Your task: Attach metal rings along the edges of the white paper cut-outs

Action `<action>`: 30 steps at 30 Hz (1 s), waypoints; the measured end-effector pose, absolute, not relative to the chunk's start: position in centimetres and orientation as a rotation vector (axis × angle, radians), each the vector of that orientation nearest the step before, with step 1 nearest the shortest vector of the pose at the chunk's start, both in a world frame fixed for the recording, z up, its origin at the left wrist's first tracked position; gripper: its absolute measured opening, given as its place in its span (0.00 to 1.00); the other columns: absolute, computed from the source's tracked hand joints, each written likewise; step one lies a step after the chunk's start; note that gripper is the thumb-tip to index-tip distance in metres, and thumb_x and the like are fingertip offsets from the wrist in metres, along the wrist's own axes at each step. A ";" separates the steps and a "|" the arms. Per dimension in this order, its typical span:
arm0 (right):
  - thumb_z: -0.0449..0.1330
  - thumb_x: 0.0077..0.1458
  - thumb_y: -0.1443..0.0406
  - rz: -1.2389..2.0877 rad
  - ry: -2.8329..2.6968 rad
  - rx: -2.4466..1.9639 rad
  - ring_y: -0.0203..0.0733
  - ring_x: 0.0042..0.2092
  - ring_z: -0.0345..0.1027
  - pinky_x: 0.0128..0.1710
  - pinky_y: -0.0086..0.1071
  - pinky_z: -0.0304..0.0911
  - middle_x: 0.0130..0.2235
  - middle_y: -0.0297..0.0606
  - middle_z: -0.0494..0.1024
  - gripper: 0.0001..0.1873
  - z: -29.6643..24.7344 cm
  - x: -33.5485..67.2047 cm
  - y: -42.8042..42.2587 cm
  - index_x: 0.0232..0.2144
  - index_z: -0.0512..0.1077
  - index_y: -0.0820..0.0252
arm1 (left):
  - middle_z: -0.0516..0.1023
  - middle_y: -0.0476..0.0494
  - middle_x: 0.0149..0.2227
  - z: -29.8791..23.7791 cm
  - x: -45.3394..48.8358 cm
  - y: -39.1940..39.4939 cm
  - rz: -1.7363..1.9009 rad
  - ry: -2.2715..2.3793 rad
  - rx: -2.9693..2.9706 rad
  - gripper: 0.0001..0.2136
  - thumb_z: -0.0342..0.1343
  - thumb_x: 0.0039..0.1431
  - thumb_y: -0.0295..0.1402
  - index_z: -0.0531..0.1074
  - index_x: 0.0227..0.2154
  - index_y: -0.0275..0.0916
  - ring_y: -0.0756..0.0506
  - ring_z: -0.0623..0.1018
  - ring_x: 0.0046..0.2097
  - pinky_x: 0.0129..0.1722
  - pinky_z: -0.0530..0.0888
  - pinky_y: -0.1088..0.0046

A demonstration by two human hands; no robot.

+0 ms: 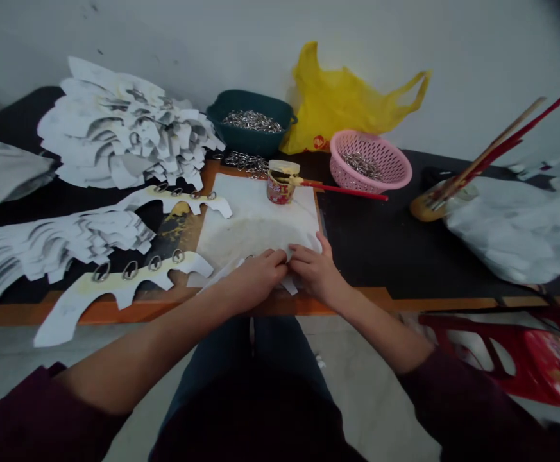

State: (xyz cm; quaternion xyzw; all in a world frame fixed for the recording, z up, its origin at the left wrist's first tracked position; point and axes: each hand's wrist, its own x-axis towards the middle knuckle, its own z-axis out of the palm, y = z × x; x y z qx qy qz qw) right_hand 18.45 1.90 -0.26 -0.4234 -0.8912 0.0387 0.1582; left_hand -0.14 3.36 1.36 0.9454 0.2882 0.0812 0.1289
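My left hand (255,277) and my right hand (315,269) meet at the near edge of a white board (255,221), both gripping a white paper cutout (299,256), which is partly hidden under my fingers. Left of them lies a scalloped paper strip with metal rings along it (120,287). A second ringed strip (178,202) lies beyond that one. Behind my hands stands a small glue-smeared jar (282,183), with a red-handled brush (344,190) resting across it.
Stacks of cut paper pieces (126,131) cover the black table's (371,250) far left. A green basket of metal rings (251,122), a pink plastic basket (369,160) and a yellow plastic bag (342,106) stand at the back. Brushes (496,144) and a white sheet (515,231) lie right.
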 end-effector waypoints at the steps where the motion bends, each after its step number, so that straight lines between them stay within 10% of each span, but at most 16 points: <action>1: 0.49 0.53 0.72 0.096 -2.566 -1.197 0.39 0.53 0.61 0.59 0.50 0.22 0.33 0.33 0.74 0.10 -0.1 18.5 1.9 0.28 0.68 0.56 | 0.67 0.41 0.39 1.4 -0.2 3.4 0.227 0.822 2.756 0.09 0.45 0.53 0.20 0.68 0.34 0.35 0.45 0.68 0.40 0.40 0.69 0.68; 30: 0.50 0.52 0.74 0.202 -2.676 -0.973 0.42 0.57 0.56 0.59 0.50 0.23 0.42 0.31 0.75 0.14 0.4 20.6 1.6 0.37 0.69 0.55 | 0.68 0.38 0.39 1.5 -0.6 3.5 0.255 0.694 2.812 0.08 0.44 0.58 0.26 0.68 0.32 0.32 0.44 0.67 0.43 0.45 0.67 0.67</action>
